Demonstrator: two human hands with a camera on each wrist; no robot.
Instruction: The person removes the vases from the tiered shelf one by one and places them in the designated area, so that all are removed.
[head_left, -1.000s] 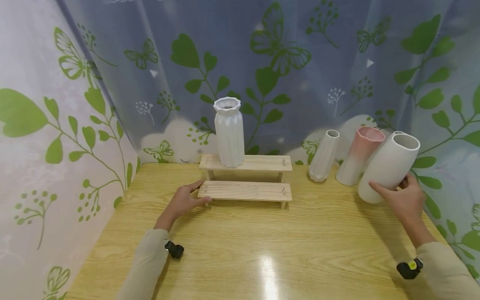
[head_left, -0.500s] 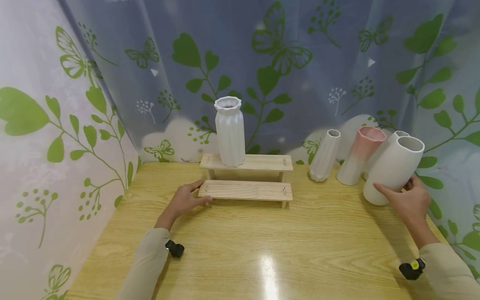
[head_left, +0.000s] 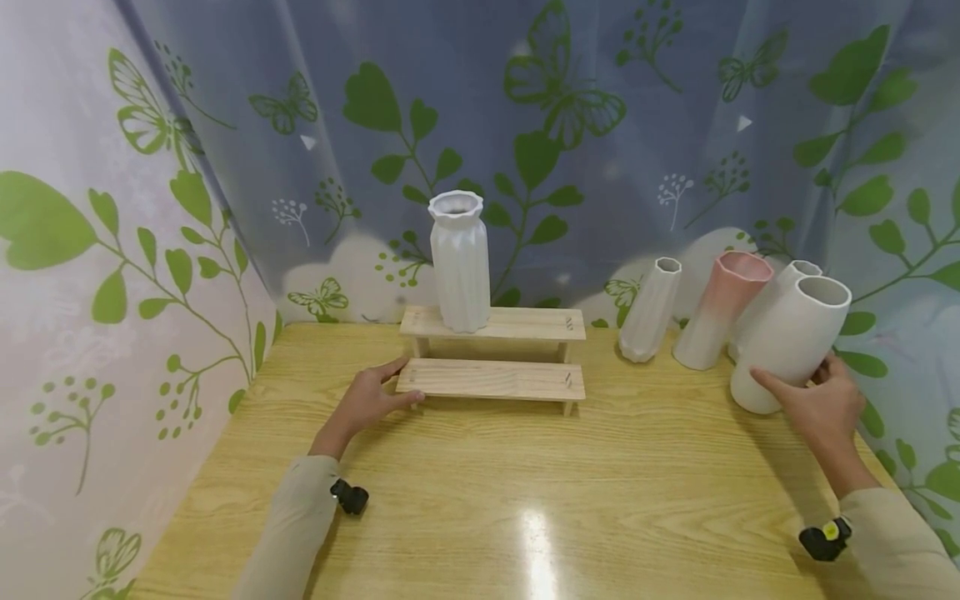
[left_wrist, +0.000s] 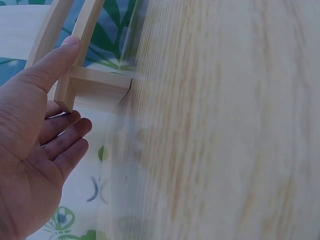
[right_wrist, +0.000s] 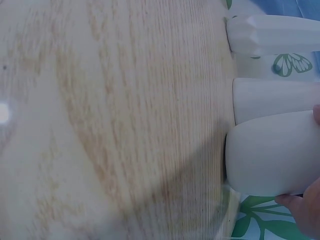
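Observation:
My left hand [head_left: 367, 402] grips the left end of a two-step wooden stand [head_left: 491, 380], thumb at the front edge of the lower step. In the left wrist view the thumb and curled fingers lie either side of the stand's end [left_wrist: 97, 80]. On the upper step stands a white fluted vase [head_left: 461, 271] with a scalloped rim. At the table's right, my right hand [head_left: 825, 408] holds a smooth white vase [head_left: 787, 350] low on its body, thumb in front, other fingers mostly hidden behind. The right wrist view shows this vase [right_wrist: 272, 152] upright, base at the tabletop.
Left of the held vase stand a slim white ribbed vase [head_left: 649, 312] and a pink-to-white vase [head_left: 712, 321]. Another white vase [head_left: 806, 267] is mostly hidden behind the held one. Patterned curtains [head_left: 480, 125] enclose the wood-grain table [head_left: 450, 500] at the back and sides.
My right hand has shifted the smooth white vase slightly right and toward me, exposing more of the white vase behind it. My left hand and the stand have stayed put.

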